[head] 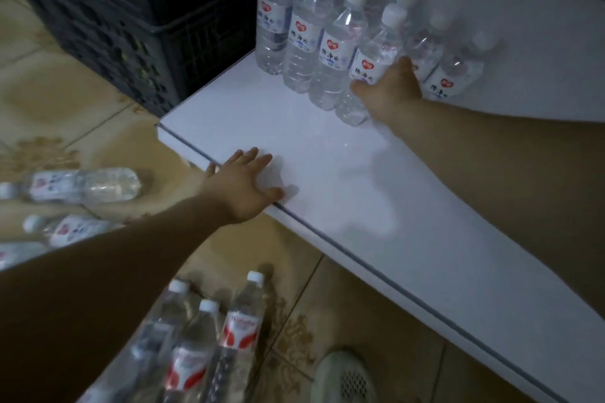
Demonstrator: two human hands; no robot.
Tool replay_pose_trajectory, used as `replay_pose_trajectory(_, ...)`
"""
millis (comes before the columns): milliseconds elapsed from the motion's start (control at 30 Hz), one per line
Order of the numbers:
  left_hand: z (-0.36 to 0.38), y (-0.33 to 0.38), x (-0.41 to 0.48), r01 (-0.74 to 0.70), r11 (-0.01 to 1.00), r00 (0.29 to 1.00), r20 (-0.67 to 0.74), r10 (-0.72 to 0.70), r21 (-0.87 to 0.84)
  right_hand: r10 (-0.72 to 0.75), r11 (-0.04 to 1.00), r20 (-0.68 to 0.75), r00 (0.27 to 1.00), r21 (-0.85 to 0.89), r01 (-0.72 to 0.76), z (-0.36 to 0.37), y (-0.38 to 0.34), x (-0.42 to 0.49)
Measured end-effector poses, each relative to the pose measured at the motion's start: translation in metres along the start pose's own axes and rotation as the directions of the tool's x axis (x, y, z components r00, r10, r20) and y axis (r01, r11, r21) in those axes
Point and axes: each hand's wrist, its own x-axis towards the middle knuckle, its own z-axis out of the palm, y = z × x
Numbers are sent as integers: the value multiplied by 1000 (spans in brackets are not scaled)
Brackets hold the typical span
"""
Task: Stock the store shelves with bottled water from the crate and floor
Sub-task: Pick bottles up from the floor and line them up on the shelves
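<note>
The right hand (pixel 391 88) is curled round the lower body of an upright water bottle (pixel 376 49) at the right end of the front row of bottles (pixel 301 39), far on the white shelf (pixel 327 173). The left hand (pixel 242 186) rests flat on the shelf's near edge, fingers spread and straight, holding nothing. More bottles on the floor (pixel 196 347) lie near and to the left, and the dark crate (pixel 131 26) stands far left.

Dim light falls on beige patterned floor tiles (pixel 82 101) and what seems a white wall (pixel 540 16).

Btl row (pixel 330 56) on shelf (pixel 294 127) @ 1 o'clock; crate (pixel 108 26) left of it @ 11; loose btls (pixel 239 330) on floor (pixel 82 101) @ 7–9.
</note>
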Motion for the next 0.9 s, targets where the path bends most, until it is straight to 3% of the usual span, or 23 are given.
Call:
replay_pose_trajectory(167, 8, -39, -76, 89, 994, 995, 42, -86, -70, -33, 991, 197, 980, -117, 57, 15, -17, -66)
replay_pose_trajectory(367, 28, -60, -177, 245, 938, 961, 185, -203, -246, -63, 982, 440, 896, -132, 134, 47, -25, -184)
replay_pose_trajectory(533, 63, -60, -236, 287, 889, 947, 243, -208, -357, 37, 968, 592, 805, -221, 118, 99, 3, -258)
replay_pose_trajectory(733, 107, -72, -235, 347, 832, 932, 255, -255, -434, 260, 953, 621, 739, -287, -94, 160, 60, -283)
replay_pose_trajectory(833, 126, -79, -220, 396, 778, 916, 266, -300, -487, 361, 931, 674, 644, -222, -289, 191, 81, -288)
replay_pose_trajectory(900, 137, -85, -213, 414, 810, 907, 258, -332, -416, 415, 900, 683, 601, -210, -383, 202, 87, -292)
